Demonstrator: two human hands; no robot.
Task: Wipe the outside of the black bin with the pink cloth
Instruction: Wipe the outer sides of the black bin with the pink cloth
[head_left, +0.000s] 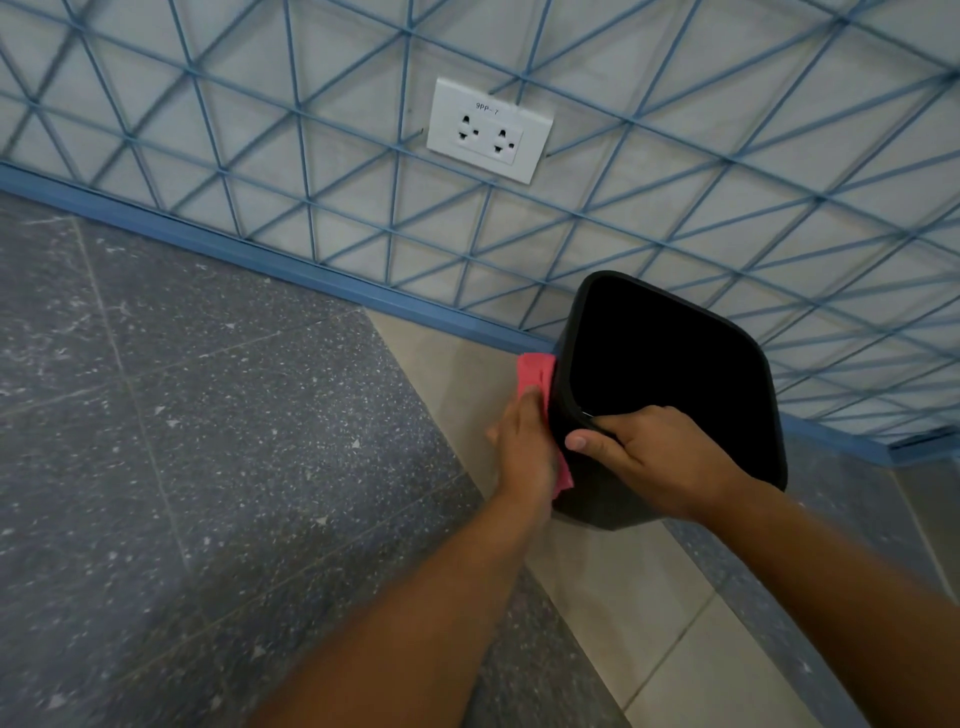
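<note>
The left hand (522, 449) lay flat against the left outer wall of the bin, fingers fairly straight and pressing the crumpled pink cloth (537, 376) onto the plastic; part of the cloth stuck out beyond the fingertips toward the wall and another corner showed below the heel of the hand. Directly to that hand's right, touching the cloth, stood the black square plastic bin (597, 499), tilted so that its open mouth faced up toward the camera and its long axis ran from the rim down and away toward the floor. The right hand (660, 462) gripped the near rim of the bin, thumb curled over the near-left corner and the fingers apparently hooked inside, steadying it. The left hand was therefore the wiping hand, and the bin's side wall stretched away from its fingertips toward the far corner, so the likely stroke ran along that wall, forward or down its length. The remaining outer faces, on the right and far sides, lay out of the left hand's reach and would probably call for turning the bin with the right hand. Beyond the bin rose a pale wall patterned with blue crossing lines (311, 171), carrying a white double socket (488, 130), above a blue skirting strip (208, 244) and a grey speckled floor (182, 441).
</note>
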